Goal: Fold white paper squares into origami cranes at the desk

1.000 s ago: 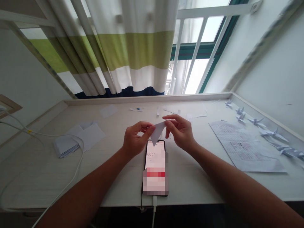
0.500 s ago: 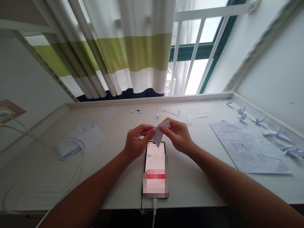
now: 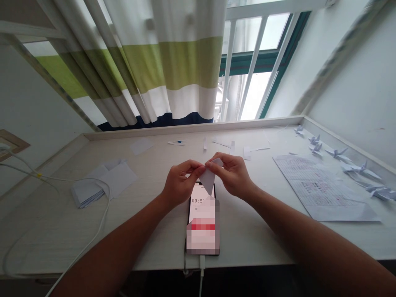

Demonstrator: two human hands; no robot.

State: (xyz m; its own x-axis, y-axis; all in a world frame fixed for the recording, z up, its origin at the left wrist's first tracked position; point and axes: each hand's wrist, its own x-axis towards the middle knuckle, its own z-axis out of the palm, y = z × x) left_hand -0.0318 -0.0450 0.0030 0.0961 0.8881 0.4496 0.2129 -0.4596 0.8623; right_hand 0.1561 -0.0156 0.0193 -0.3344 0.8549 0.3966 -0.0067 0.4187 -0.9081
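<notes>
A small folded piece of white paper (image 3: 208, 180) is held up between my two hands, its pointed end hanging down over the phone. My left hand (image 3: 183, 181) pinches its left upper edge between thumb and fingers. On the other side, my right hand (image 3: 232, 175) grips the upper right part, thumb in front and fingers behind. Both thumb tips nearly meet at the top of the paper. Below lies a phone (image 3: 202, 239) with a timer on its screen, partly pixelated, and a white cable plugged into its lower end.
Several folded paper cranes (image 3: 355, 168) line the desk's right edge, beside a written sheet (image 3: 321, 187). A stack of white paper (image 3: 89, 192) lies at left, with a white cable (image 3: 107, 206) running past it. Paper scraps (image 3: 246, 152) and a blue-marked white item (image 3: 178, 142) lie toward the back.
My fingers have shifted slightly on the paper, with the thumbs closer together. The paper's lower tip has swung a little to the right. The camera view has moved slightly.
</notes>
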